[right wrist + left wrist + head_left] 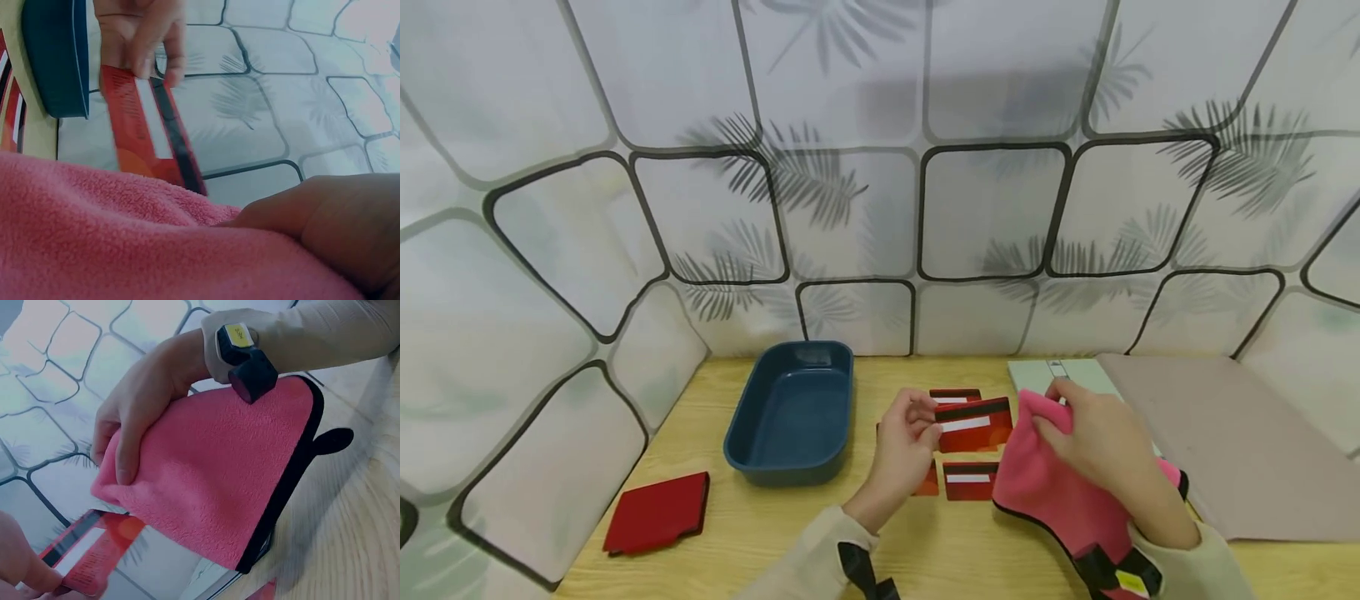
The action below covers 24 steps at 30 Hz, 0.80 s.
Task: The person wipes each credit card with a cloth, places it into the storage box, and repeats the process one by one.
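My left hand (904,446) pinches a red card (976,427) by its left edge, raised above the table. The card has a dark stripe and a white strip on the side facing me. My right hand (1097,433) grips a pink cloth (1037,479) with dark edging, which hangs down from the fingers just right of the card. In the right wrist view, the card's far end overlaps the cloth's edge. More red cards lie on the table below and behind the held one, among them a card (970,481) near the front.
A blue tray (838,467) stands left of my left hand. Farther left lies a red wallet-like case (658,512). Behind my right hand is a pale green flat item (1026,375), with a greyish-pink sheet (1240,450) to its right. A patterned curtain (985,208) encloses the wooden table (760,533).
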Available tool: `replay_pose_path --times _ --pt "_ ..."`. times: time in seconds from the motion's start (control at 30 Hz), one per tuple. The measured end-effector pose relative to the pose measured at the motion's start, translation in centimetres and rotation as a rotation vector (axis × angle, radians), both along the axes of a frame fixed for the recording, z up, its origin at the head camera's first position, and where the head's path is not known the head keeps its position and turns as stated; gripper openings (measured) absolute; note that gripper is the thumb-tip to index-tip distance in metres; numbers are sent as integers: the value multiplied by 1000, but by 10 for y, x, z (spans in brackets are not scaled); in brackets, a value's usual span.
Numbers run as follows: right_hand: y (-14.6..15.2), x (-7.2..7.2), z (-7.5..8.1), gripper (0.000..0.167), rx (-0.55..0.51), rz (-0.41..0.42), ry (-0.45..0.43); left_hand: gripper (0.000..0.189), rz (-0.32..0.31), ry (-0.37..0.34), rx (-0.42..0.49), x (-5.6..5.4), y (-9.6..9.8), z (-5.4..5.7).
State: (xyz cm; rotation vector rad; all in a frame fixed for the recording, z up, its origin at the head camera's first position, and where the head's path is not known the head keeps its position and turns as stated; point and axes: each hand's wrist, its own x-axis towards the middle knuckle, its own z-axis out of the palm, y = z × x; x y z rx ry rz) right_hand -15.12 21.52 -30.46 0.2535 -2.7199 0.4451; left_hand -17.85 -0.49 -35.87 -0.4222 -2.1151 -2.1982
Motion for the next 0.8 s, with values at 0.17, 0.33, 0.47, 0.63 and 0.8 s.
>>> replay_pose_path --times 0.17,0.33,0.47,0.63,0.8 --pt "10 2 3 16 -48 13 34 20 28 52 -75 -2 -2 -3" --pt "15 2 8 17 -80 7 48 22 70 127 -186 -2 -4 0" --pt "16 1 10 18 -96 13 28 30 64 146 -208 -4 -4 1" --pt "18 1 12 18 -102 12 5 39 -20 195 -201 -8 -5 0" --pt "17 0 10 18 -103 21 24 43 -27 191 -185 -14 -8 2"
